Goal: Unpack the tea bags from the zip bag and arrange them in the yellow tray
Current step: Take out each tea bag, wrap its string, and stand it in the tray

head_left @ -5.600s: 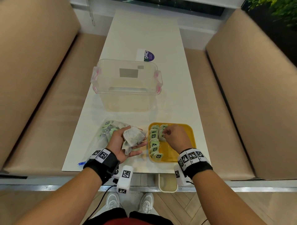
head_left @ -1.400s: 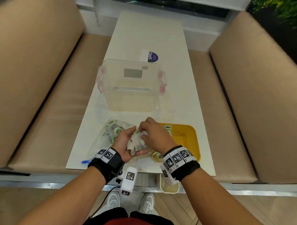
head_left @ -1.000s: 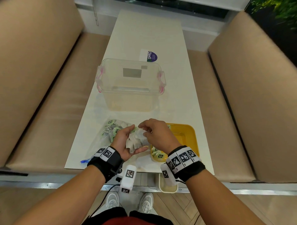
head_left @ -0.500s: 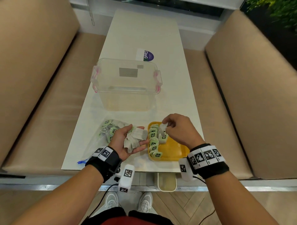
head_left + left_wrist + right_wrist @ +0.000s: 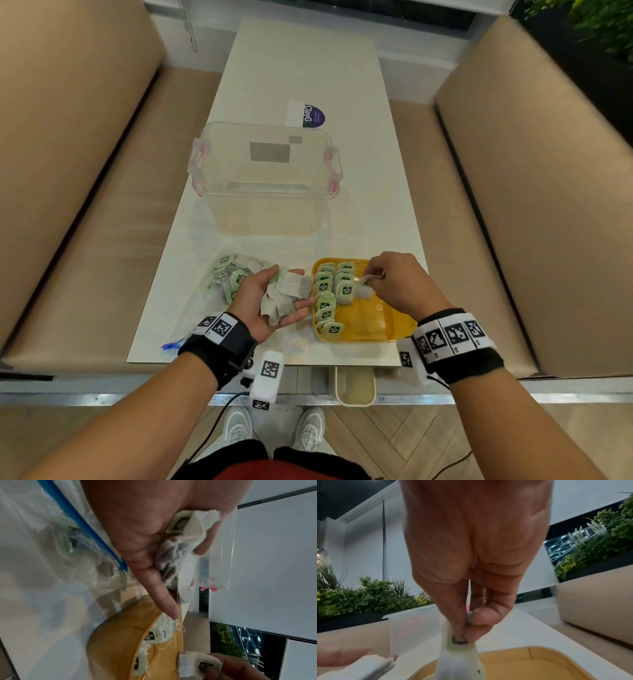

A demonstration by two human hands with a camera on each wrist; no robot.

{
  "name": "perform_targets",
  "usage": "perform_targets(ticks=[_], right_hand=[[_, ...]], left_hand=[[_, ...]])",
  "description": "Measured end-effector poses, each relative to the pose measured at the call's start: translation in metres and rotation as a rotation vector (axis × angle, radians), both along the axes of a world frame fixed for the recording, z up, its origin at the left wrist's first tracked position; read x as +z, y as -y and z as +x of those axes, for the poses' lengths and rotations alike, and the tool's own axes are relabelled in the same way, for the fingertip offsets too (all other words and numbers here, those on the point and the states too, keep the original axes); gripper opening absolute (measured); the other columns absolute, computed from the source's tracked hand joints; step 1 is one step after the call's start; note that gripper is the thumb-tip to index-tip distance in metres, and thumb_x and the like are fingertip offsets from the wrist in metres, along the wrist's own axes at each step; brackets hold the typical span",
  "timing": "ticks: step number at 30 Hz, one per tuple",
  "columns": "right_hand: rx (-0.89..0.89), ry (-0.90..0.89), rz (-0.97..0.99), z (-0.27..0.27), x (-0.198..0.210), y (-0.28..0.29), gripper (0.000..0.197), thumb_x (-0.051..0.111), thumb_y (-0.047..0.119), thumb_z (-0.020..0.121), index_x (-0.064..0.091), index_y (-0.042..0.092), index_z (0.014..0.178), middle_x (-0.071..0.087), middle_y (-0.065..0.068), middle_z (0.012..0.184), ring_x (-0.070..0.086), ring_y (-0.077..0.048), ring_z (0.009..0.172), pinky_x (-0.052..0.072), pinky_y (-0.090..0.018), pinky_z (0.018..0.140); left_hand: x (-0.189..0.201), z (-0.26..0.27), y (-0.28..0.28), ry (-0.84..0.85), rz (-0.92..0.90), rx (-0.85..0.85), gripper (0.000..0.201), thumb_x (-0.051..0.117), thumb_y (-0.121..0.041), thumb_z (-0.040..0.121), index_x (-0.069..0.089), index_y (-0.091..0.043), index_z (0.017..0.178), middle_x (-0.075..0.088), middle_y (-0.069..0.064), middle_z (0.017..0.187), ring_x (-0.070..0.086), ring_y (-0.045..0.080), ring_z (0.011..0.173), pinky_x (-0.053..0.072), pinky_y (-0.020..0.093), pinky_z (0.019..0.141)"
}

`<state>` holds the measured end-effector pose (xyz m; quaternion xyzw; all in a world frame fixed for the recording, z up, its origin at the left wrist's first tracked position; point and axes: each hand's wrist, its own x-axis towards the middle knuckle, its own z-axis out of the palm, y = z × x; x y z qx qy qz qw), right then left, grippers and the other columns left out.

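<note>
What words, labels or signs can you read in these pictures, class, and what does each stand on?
"ClayG": on the purple and white sticker on the table; its smaller print is too small to read.
Dark labels on the green tea bag tags in the yellow tray: blurred, unreadable.
Square black-and-white code markers on the wristbands: patterns, no words.

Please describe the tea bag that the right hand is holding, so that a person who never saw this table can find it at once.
Find the yellow tray at the near right end of the white table. Two rows of green-tagged tea bags stand along its left side. Just right of the second row, one tea bag hangs above the tray floor, pinched at its tag by the right hand; unlike the others, it is not yet set down.
</note>
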<state>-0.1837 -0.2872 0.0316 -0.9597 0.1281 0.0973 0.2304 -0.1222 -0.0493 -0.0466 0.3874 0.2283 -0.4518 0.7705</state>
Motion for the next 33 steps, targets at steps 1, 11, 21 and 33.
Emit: perform_targets(ticks=[1,11,21,33], right_hand=[[-0.001,-0.002,0.006,0.0,0.0,0.001,0.014,0.061,0.01,0.087,0.073,0.016,0.093,0.066,0.002,0.093,0.055,-0.011,0.083,0.037,-0.014,0.061],[-0.01,-0.066,-0.044,0.005,-0.011,-0.007,0.021,0.061,0.006,0.085,0.076,0.015,0.097,0.072,-0.004,0.098,0.06,-0.017,0.083,0.042,-0.023,0.066],[-0.004,-0.143,0.012,-0.004,-0.045,-0.017,0.027,0.058,0.004,0.086,0.074,0.016,0.104,0.071,-0.001,0.104,0.063,-0.016,0.094,0.047,-0.024,0.075],[-0.002,-0.084,-0.021,-0.002,-0.054,-0.022,0.021,0.058,0.005,0.086,0.074,0.01,0.098,0.069,-0.006,0.097,0.062,-0.023,0.091,0.054,-0.036,0.079]], left_hand=[[0.0,0.0,0.0,-0.001,-0.002,0.0,0.045,0.043,-0.044,0.101,0.068,-0.012,0.12,0.07,0.02,0.121,0.072,0.036,0.101,0.053,0.054,0.087],[0.0,0.001,-0.002,0.012,0.009,-0.009,0.044,0.043,-0.044,0.101,0.068,-0.013,0.121,0.07,0.02,0.122,0.069,0.037,0.11,0.052,0.053,0.091],[-0.001,-0.001,-0.006,0.015,0.015,-0.002,0.043,0.044,-0.043,0.101,0.07,-0.012,0.116,0.071,0.021,0.119,0.067,0.037,0.112,0.041,0.056,0.108],[-0.004,-0.001,-0.009,0.009,-0.004,-0.003,0.043,0.045,-0.044,0.1,0.069,-0.013,0.119,0.07,0.02,0.121,0.071,0.037,0.105,0.053,0.054,0.088]])
